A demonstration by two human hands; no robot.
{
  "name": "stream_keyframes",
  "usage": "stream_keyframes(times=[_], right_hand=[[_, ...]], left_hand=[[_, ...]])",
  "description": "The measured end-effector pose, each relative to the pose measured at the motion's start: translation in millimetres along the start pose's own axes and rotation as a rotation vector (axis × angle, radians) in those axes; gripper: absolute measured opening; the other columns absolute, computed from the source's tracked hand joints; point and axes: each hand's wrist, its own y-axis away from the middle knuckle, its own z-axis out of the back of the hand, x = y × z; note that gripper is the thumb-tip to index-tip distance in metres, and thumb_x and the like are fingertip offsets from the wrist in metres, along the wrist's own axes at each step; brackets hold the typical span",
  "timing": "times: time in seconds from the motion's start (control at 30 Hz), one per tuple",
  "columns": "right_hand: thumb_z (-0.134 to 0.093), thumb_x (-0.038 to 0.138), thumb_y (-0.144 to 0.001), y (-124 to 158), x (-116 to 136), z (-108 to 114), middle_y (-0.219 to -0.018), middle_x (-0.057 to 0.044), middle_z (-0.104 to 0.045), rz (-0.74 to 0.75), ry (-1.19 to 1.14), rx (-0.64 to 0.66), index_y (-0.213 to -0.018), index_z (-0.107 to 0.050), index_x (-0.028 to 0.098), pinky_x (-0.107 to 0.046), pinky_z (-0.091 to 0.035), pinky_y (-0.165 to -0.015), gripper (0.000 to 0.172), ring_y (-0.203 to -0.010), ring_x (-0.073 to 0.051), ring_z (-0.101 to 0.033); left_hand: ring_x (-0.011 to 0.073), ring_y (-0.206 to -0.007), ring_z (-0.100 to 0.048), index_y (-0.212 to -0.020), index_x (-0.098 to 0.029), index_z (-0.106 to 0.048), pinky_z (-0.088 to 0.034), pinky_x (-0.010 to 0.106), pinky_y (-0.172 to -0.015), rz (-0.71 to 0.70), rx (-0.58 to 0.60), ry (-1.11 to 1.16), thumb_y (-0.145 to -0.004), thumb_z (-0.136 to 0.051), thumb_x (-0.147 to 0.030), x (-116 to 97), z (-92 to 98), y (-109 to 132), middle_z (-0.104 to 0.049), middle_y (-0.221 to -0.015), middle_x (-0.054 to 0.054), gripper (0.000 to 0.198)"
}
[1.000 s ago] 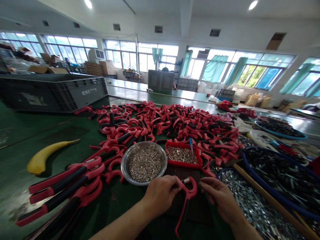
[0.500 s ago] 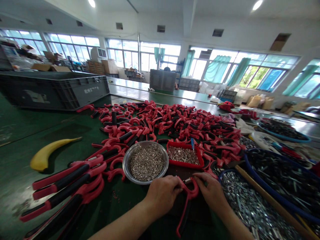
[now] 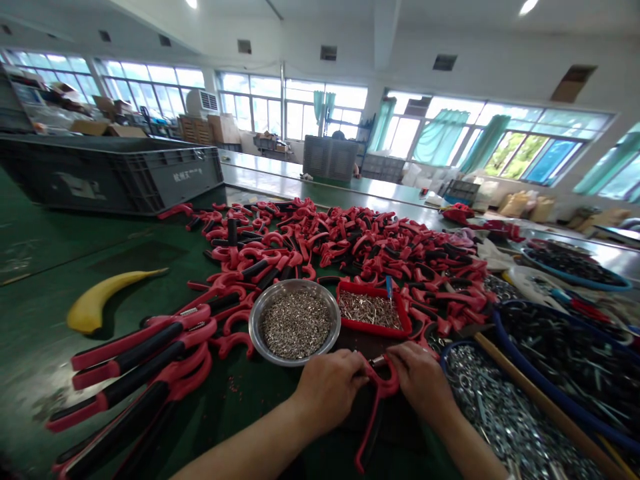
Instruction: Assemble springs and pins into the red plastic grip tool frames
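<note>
Between my hands is a red-and-black spring clamp (image 3: 384, 387), its curved jaw end up and a handle pointing down toward me. My left hand (image 3: 331, 381) pinches the upper left tip of the clamp. On the opposite side, my right hand (image 3: 419, 377) has its fingers closed on the upper right part, beside a small metal coil spring (image 3: 379, 361). Just beyond my left hand stands a steel bowl (image 3: 254, 331) full of tiny metal pieces. A red tray (image 3: 407, 325) of metal pins, with a blue-handled tool in it, adjoins the bowl.
A heap of red-and-black clamp parts (image 3: 345, 240) spreads across the green table. Several clamps with springs (image 3: 145, 353) and a banana (image 3: 103, 300) lie at left, before a grey crate (image 3: 185, 177). Blue-rimmed basins (image 3: 540, 360) of metal and black parts crowd the right.
The view has shifted slightly, so the scene sits a little further right. My right fingers have curled in closer around the clamp's right side; the left hand keeps its grip.
</note>
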Motion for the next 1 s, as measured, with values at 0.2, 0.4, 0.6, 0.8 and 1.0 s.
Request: stream_keyframes(times=[0.2,0.4,0.6,0.8,1.0], right_hand=[[-0.039,0.005,-0.076,4,6,1,-0.08,-0.009,-0.06,0.095,0.147,0.048,-0.081,-0.062,0.018,-0.034,-0.043,-0.073,0.027,-0.079,-0.023,-0.055],[-0.039,0.006,-0.077,0,1,14,-0.084,-0.007,-0.064,0.171,0.121,0.146,-0.089,-0.065,0.019,-0.028,-0.046,-0.071,0.031,-0.079,-0.019,-0.059],[-0.041,0.032,-0.086,12,8,25,-0.091,-0.007,-0.068,-0.075,-0.197,0.024,-0.11,-0.058,0.019,-0.029,-0.049,-0.072,0.033,-0.082,-0.019,-0.063],[-0.056,0.037,-0.078,16,49,20,-0.079,-0.004,-0.067,-0.18,-0.709,0.004,-0.082,-0.067,0.02,-0.028,-0.048,-0.067,0.02,-0.075,-0.019,-0.061],[-0.054,0.039,-0.079,12,56,10,-0.075,-0.004,-0.064,-0.25,-0.702,-0.107,-0.079,-0.061,0.019,-0.027,-0.045,-0.064,0.022,-0.07,-0.018,-0.058]], left_hand=[[0.0163,-0.075,-0.058,-0.088,-0.023,-0.058,-0.038,0.023,-0.061,-0.003,-0.002,-0.023,-0.085,-0.044,-0.029,-2,0.4,0,-0.062,-0.084,0.0,0.015],[0.0155,-0.074,-0.057,-0.086,-0.023,-0.06,-0.037,0.024,-0.062,-0.008,-0.037,0.072,-0.085,-0.045,-0.03,0,-1.8,3,-0.062,-0.084,0.0,0.016],[0.012,-0.067,-0.052,-0.08,-0.017,-0.062,-0.037,0.022,-0.061,0.062,-0.035,0.547,-0.081,-0.052,-0.034,1,-1.6,-6,-0.061,-0.074,0.0,0.019],[0.0046,-0.046,-0.035,-0.075,-0.013,-0.054,-0.027,0.018,-0.045,0.31,0.088,1.073,-0.07,-0.059,-0.047,-7,-4.5,-16,-0.045,-0.055,-0.006,0.034],[0.0032,-0.044,-0.033,-0.074,-0.014,-0.052,-0.024,0.017,-0.042,0.386,0.104,1.143,-0.066,-0.063,-0.049,-12,-4.5,-12,-0.045,-0.056,-0.007,0.038]])
